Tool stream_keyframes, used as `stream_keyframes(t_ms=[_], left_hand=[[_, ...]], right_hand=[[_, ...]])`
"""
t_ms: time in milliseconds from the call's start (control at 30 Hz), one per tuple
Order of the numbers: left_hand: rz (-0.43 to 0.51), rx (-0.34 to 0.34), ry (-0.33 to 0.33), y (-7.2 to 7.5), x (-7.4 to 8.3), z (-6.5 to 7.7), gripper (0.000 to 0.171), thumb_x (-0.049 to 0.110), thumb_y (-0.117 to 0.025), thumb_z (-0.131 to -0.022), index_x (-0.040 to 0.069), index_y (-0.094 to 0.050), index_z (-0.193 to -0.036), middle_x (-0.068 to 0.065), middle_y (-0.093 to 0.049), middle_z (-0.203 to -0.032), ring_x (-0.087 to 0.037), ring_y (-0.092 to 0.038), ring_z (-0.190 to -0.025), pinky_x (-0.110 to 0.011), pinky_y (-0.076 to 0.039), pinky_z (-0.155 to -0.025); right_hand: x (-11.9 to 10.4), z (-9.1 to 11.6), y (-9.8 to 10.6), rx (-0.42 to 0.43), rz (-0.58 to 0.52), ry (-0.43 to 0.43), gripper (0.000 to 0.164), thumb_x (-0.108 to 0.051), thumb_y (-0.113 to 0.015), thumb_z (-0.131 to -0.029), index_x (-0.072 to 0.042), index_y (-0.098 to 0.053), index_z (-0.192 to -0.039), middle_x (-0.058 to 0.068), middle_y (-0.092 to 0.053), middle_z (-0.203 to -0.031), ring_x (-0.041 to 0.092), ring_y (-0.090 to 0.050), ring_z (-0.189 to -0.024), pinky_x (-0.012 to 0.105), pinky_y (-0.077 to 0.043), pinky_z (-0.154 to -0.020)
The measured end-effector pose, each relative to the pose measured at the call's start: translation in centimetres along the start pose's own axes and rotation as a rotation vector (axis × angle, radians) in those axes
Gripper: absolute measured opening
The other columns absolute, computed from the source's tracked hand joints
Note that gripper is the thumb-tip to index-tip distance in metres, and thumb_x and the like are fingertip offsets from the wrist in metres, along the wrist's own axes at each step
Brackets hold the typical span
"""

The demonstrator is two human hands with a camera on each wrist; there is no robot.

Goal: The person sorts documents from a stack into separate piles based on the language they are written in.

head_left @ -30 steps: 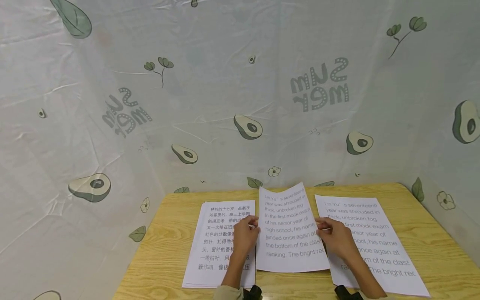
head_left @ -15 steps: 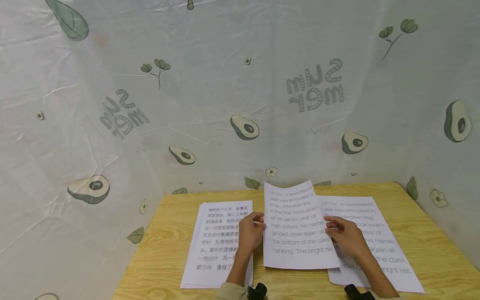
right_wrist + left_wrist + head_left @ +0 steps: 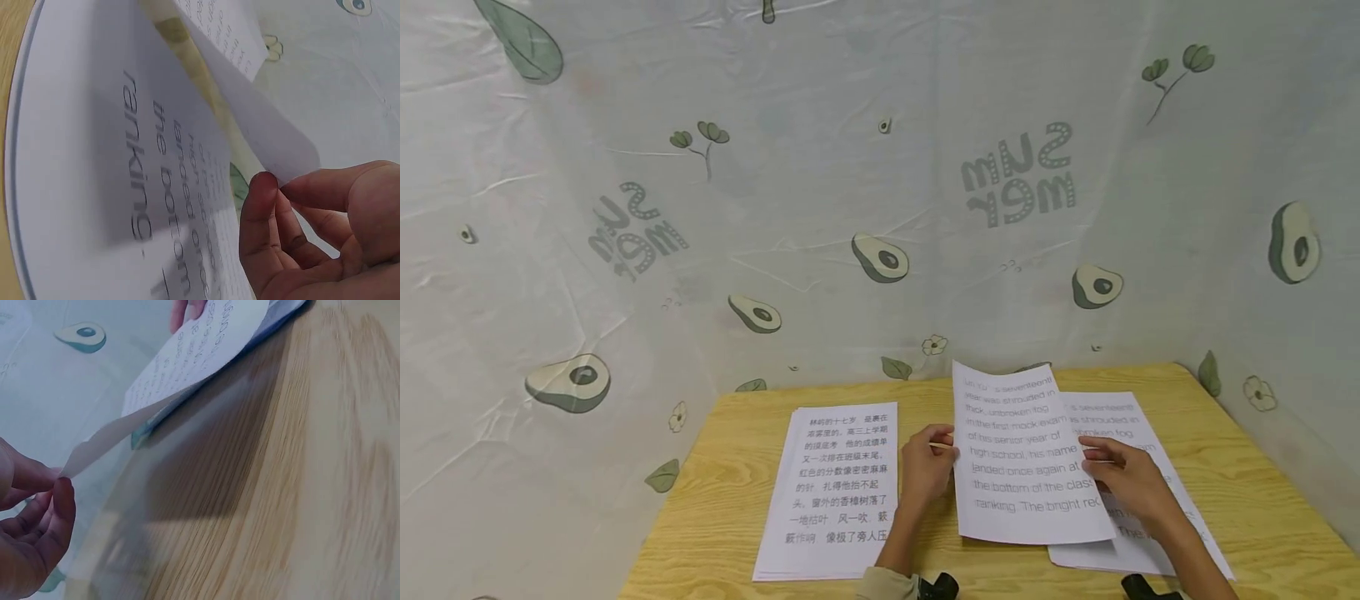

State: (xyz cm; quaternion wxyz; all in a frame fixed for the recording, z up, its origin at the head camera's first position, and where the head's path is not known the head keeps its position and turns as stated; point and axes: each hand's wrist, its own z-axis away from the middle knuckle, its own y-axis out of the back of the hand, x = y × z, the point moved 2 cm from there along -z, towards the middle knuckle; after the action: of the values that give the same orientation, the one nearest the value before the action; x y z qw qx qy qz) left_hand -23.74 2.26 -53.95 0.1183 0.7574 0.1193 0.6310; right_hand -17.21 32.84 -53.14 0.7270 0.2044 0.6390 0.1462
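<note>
Between both hands a sheet of paper [image 3: 1026, 467] printed with English text is held up off the table, bowed a little. My left hand [image 3: 929, 467] pinches its left edge between thumb and fingers, as the left wrist view also shows on the sheet [image 3: 119, 428]. At the opposite edge my right hand [image 3: 1127, 477] pinches it the same way. Beneath its right part lies a stack of English-printed sheets [image 3: 1180, 533], partly covered by the raised sheet. To the left, a stack of sheets with Chinese text [image 3: 831, 492] lies flat, apart from the left hand.
The wood-grain table [image 3: 700, 500] carries both stacks. Behind it and along the sides hangs a pale curtain [image 3: 805, 208] with avocado, leaf and flower prints, close to the table's back edge.
Both hands have carried the held sheet to the right, from the gap between the stacks to partly over the English stack. The Chinese stack is now uncovered by the left hand.
</note>
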Motion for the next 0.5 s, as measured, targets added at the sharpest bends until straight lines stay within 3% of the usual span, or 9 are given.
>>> stream_keyframes(t_ms=[267,500], left_hand=[[0.118,-0.007,0.046,-2.7,1.0,0.4,0.033,-0.010,-0.076,-0.087,0.003,-0.080,-0.118,-0.003,-0.076,-0.096,-0.004,-0.065,-0.075,-0.018,-0.056,-0.063],[0.155,-0.021,0.064,-5.1,1.0,0.7,0.033,-0.010,-0.076,-0.087,0.004,-0.080,-0.117,-0.002,-0.076,-0.095,-0.003,-0.065,-0.075,-0.018,-0.057,-0.064]], right_hand=[[1.6,0.7,2.5,0.006,-0.028,-0.055,0.058,-0.019,-0.061,-0.110,0.007,-0.043,-0.159,0.035,-0.054,-0.148,-0.010,-0.061,-0.096,0.022,-0.062,-0.083],[3.0,1.2,5.1,-0.002,-0.016,-0.086,0.065,-0.025,-0.062,-0.110,0.008,-0.040,-0.160,0.036,-0.052,-0.150,-0.017,-0.057,-0.093,0.019,-0.060,-0.083]])
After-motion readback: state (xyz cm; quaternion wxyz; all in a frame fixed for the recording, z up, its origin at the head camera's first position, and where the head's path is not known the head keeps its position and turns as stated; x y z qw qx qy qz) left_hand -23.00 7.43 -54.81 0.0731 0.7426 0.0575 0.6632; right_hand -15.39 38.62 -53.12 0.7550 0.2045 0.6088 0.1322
